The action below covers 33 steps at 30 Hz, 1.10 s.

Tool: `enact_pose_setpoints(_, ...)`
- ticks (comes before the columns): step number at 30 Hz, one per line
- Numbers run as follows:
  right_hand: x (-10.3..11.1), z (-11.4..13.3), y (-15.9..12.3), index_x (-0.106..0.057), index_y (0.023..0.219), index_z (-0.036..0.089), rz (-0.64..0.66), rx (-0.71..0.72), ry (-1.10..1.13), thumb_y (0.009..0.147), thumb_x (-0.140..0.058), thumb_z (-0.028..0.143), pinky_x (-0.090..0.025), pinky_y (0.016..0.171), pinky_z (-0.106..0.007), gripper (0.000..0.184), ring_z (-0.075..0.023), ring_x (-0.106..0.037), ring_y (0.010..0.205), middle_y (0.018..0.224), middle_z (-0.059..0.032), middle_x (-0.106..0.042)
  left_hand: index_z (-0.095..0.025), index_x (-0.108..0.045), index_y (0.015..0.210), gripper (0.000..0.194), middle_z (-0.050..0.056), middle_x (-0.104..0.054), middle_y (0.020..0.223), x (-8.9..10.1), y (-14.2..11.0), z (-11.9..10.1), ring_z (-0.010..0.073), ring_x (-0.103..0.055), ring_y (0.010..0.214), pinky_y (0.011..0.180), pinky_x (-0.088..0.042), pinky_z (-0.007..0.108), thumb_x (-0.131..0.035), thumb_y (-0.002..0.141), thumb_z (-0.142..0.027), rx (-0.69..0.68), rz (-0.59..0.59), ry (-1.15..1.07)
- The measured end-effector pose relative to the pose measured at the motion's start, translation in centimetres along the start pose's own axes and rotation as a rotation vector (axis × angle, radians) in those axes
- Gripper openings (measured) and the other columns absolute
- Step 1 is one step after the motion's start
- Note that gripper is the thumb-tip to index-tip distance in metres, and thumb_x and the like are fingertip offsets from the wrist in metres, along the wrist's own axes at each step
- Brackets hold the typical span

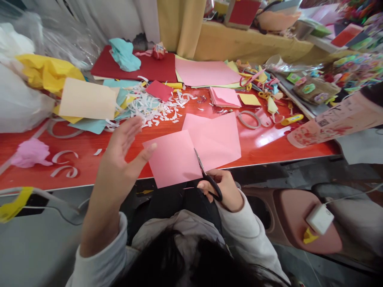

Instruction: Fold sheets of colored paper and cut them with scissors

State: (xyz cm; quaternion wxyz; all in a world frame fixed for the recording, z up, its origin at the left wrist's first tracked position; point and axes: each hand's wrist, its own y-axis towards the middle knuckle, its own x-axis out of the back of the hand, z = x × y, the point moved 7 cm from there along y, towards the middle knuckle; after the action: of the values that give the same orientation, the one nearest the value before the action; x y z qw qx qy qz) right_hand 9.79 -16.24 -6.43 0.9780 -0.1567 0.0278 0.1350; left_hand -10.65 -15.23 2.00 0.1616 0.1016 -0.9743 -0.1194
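My right hand [225, 187] grips a pair of scissors [209, 179] with black handles at the table's front edge. Their blades point away from me and lie along the right edge of a square pink sheet [173, 159]. That sheet partly overhangs the edge and overlaps a larger, creased pink sheet [215, 137] behind it. My left hand [124, 151] is raised with its fingers apart, its thumb over the square sheet's left corner. Whether the thumb touches the paper I cannot tell.
White paper scraps [161, 107] are heaped behind the sheets, beside a beige card [86, 99]. Small pink paper squares [225, 97], a tape ring [249, 119] and a tilted patterned cup [329, 119] stand right. Crumpled pink paper [31, 153] lies left. A chair [308, 219] holds a white charger [320, 218].
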Motion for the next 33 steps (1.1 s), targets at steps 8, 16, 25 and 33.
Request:
enact_pose_setpoints(8,0.1,0.1,-0.5,-0.056,0.056,0.013,0.086,-0.066,-0.037,0.043,-0.082,0.041,-0.025,0.028,-0.019,0.04,-0.0054,-0.039,0.028,0.039,0.0049,-0.048,-0.026,-0.065,0.102,0.026,0.0,-0.061,0.116,-5.7,3.4,-0.8,0.0197,-0.054,0.109,0.093,-0.041,0.032,-0.056,0.079,-0.029,-0.08,0.672,0.089)
enact_pose_setpoints(16,0.0,-0.2,-0.6,-0.06,0.063,0.011,0.132,-0.11,-0.066,0.043,-0.081,0.045,-0.025,0.029,-0.019,0.045,-0.0049,-0.039,0.029,0.038,0.0048,-0.048,-0.027,-0.063,0.109,0.03,0.001,-0.055,0.122,-5.9,2.5,-0.2,0.0192,-0.05,0.111,0.089,-0.042,0.028,-0.057,0.079,-0.029,-0.073,0.782,0.004)
enact_pose_setpoints(25,-0.3,-0.4,-0.7,-0.06,0.062,0.012,0.114,-0.143,-0.021,0.039,-0.083,0.038,-0.026,0.027,-0.018,0.042,-0.0053,-0.04,0.027,0.038,0.0051,-0.051,-0.028,-0.064,0.107,0.031,0.002,-0.054,0.125,-5.8,2.1,1.1,0.0222,-0.048,0.114,0.093,-0.04,0.032,-0.059,0.076,-0.03,0.005,0.713,-0.033)
enact_pose_setpoints(33,-0.7,-0.2,-0.7,-0.059,0.058,0.012,0.108,-0.14,-0.036,0.041,-0.082,0.041,-0.026,0.028,-0.018,0.04,-0.0048,-0.039,0.027,0.038,0.0052,-0.05,-0.03,-0.065,0.106,0.03,0.002,-0.056,0.123,-5.8,1.7,1.7,0.0217,-0.048,0.116,0.095,-0.038,0.032,-0.06,0.076,-0.03,0.013,0.69,-0.046)
